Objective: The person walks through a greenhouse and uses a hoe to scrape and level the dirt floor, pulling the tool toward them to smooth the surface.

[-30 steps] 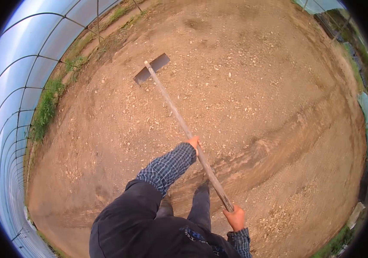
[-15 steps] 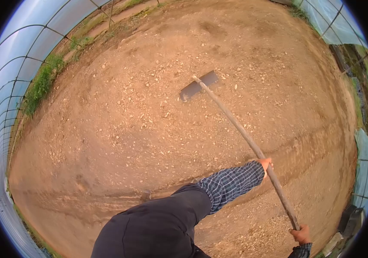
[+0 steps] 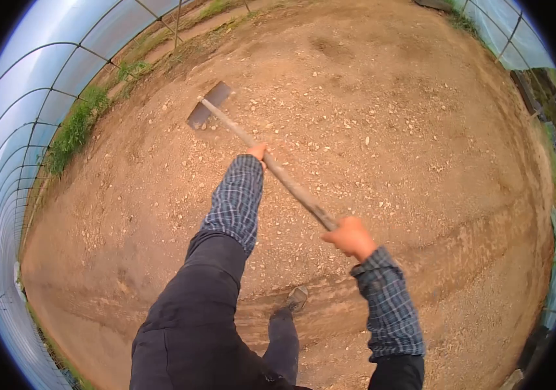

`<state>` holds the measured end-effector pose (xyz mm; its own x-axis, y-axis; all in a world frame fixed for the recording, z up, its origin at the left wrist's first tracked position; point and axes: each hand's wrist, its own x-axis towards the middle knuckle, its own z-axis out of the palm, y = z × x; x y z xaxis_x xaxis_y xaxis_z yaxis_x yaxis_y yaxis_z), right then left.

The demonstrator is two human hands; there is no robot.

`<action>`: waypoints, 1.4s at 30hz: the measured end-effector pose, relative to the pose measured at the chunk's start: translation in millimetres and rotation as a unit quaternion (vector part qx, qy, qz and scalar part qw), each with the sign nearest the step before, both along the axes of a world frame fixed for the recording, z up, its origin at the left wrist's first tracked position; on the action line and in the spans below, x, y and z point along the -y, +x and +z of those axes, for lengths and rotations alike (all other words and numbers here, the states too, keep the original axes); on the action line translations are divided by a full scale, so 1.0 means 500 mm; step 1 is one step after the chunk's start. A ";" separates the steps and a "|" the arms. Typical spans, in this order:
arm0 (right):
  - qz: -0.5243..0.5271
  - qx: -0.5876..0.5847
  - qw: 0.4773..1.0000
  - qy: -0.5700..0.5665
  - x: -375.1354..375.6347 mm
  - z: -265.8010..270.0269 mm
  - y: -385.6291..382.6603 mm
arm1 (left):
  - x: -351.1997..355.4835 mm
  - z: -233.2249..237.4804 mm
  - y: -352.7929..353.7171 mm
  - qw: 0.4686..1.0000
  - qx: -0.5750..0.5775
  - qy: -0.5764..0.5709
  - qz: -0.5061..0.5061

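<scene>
Both of my hands grip a long wooden-handled hoe with a wide, flat metal blade. My left hand is wrapped round the shaft partway down, arm stretched forward. At the butt end, my right hand closes round the handle. The blade lies over the stony brown soil, up and to the left, with small stones close to its lower edge. A checked sleeve covers my left forearm.
Green weeds line the left side by the plastic sheeting and metal hoops of a tunnel greenhouse. My shoe stands on the soil below. A shallow track crosses the ground.
The hoe has swung forward and left, its blade now nearer the weeds. Both hands have moved up and left with it, and my shoe shows more fully.
</scene>
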<state>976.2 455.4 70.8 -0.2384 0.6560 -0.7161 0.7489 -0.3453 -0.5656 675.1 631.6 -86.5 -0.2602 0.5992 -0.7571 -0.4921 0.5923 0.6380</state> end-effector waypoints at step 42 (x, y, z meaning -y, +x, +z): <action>0.085 -0.070 0.991 0.080 0.481 -0.014 -0.499 | 0.678 0.114 -0.601 0.935 0.188 0.005 0.301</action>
